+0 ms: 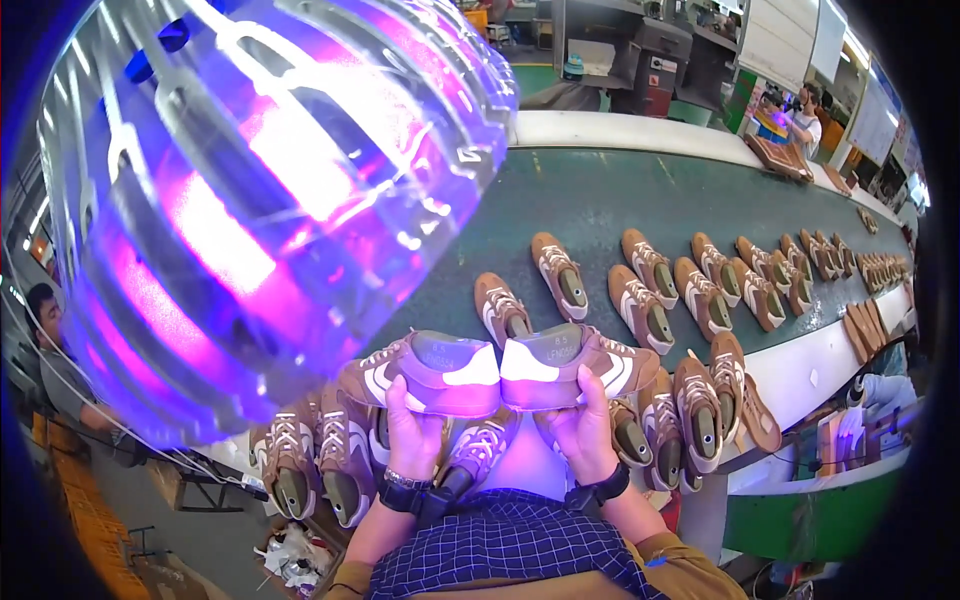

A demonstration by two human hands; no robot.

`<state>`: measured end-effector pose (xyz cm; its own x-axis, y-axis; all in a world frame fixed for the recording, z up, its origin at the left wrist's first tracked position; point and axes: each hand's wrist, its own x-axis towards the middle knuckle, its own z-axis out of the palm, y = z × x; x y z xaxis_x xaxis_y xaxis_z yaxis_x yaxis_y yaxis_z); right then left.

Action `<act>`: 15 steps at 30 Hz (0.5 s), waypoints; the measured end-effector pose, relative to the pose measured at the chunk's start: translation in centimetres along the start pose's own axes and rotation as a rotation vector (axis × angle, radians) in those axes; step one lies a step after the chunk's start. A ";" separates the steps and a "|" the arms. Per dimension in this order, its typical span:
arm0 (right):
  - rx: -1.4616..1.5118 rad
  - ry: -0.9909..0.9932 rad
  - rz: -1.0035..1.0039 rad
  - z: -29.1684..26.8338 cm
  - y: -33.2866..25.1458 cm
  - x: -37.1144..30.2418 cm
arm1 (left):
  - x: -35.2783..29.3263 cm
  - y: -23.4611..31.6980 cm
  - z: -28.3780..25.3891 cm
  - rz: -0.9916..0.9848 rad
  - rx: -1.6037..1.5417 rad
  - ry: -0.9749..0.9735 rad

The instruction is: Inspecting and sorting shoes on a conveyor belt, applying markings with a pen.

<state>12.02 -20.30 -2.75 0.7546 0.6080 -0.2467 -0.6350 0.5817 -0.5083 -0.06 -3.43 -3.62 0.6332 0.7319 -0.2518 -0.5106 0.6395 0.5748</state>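
My left hand point(415, 432) grips a brown suede shoe upper with white stripes point(420, 375), held on its side with the heel toward the middle. My right hand point(580, 430) holds a matching brown shoe point(580, 365), heel against the other shoe's heel, both bottoms facing me. Both shoes sit just in front of the green conveyor belt point(600, 200) and under a purple-lit lamp housing point(260, 200).
Several more brown shoes on lasts stand in rows on the belt point(700, 290) and cluster at the near edge point(690, 410) and lower left point(310, 465). A person sits at far left point(50, 350); another stands at back right point(800, 115). Flat brown soles point(865, 325) lie at right.
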 end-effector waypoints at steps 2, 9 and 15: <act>0.003 0.007 -0.003 -0.1 0.1 0.0 | 0.0 0.0 -0.1 0.001 -0.003 -0.002; 0.008 0.032 -0.013 -0.5 0.5 0.0 | 0.1 -0.1 -0.4 -0.012 -0.003 0.008; 0.018 0.043 -0.030 -0.5 0.7 0.1 | 0.2 -0.1 -0.2 -0.013 -0.011 0.003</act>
<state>11.69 -20.09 -3.57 0.7797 0.5665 -0.2668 -0.6143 0.6096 -0.5010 -0.01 -3.36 -3.90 0.6378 0.7245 -0.2615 -0.5087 0.6512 0.5632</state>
